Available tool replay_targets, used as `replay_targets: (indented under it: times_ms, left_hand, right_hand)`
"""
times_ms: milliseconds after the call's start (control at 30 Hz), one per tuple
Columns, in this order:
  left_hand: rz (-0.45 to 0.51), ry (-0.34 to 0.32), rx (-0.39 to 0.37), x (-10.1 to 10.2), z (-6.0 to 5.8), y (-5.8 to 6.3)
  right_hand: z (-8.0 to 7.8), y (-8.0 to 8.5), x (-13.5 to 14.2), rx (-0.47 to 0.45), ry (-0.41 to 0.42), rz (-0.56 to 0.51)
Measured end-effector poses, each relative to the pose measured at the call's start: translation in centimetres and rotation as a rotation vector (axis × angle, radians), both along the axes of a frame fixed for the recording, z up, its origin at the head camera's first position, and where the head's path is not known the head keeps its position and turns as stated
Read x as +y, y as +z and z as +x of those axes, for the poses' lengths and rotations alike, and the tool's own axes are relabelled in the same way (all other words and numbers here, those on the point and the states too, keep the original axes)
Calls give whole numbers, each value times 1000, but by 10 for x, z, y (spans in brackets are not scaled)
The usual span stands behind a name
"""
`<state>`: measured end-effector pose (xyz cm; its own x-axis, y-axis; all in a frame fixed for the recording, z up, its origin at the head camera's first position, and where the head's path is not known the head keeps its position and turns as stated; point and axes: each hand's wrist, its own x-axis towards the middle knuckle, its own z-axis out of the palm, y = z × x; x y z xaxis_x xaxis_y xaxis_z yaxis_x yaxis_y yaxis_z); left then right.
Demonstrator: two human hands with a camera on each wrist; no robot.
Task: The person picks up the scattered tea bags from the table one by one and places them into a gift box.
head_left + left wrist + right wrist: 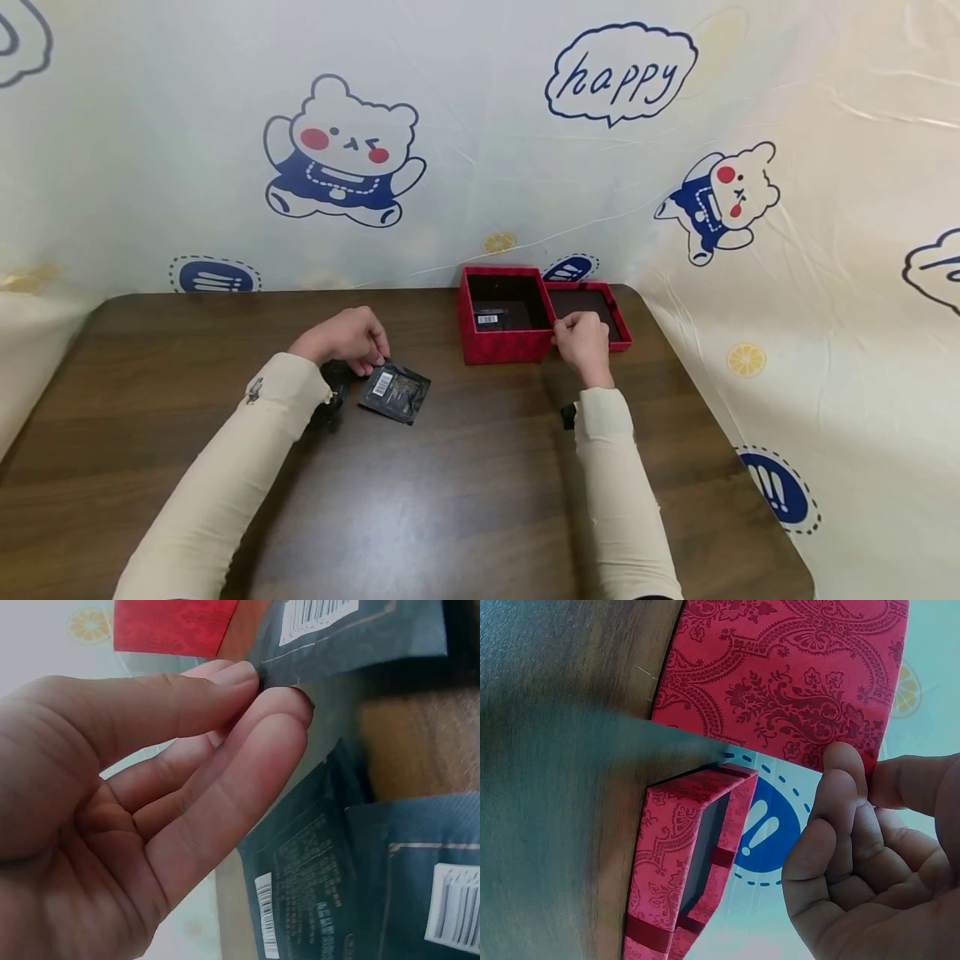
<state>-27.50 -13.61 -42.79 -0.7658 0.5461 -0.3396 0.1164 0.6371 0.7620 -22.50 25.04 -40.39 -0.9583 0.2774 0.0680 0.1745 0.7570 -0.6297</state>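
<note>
My left hand (pixel 348 337) pinches the corner of a flat black sachet (pixel 401 396) with a white barcode label between thumb and fingers. In the left wrist view, more dark sachets (pixel 300 892) lie below that hand, partly cut off by the frame. My right hand (pixel 585 342) grips the near right corner of an open red box (pixel 506 346) with a dark interior. Its thumb and fingertips pinch the patterned wall in the right wrist view. Inside the box is a black sachet (pixel 491 320) with a barcode; how many lie beneath cannot be seen.
Right of the box lies its red lid (pixel 626 333), hollow side up, partly hidden by my right hand. Both stand near the back edge of a brown wooden table (pixel 450 500). A printed curtain (pixel 480 125) hangs right behind the table.
</note>
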Motion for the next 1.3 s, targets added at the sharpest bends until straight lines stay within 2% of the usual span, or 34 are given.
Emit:
replay_targets:
  times_ms: [167, 400, 900, 1300]
  left_hand:
    - [53, -4, -35, -1, 1, 3]
    - [172, 45, -95, 4, -1, 14]
    - [247, 117, 2, 25, -2, 42]
    - [277, 248, 49, 47, -11, 60]
  right_hand:
    - [0, 0, 0, 3, 3, 7]
    - [-1, 1, 1, 8, 3, 6]
    - [0, 1, -1, 2, 6, -21]
    - [1, 1, 1, 6, 2, -17]
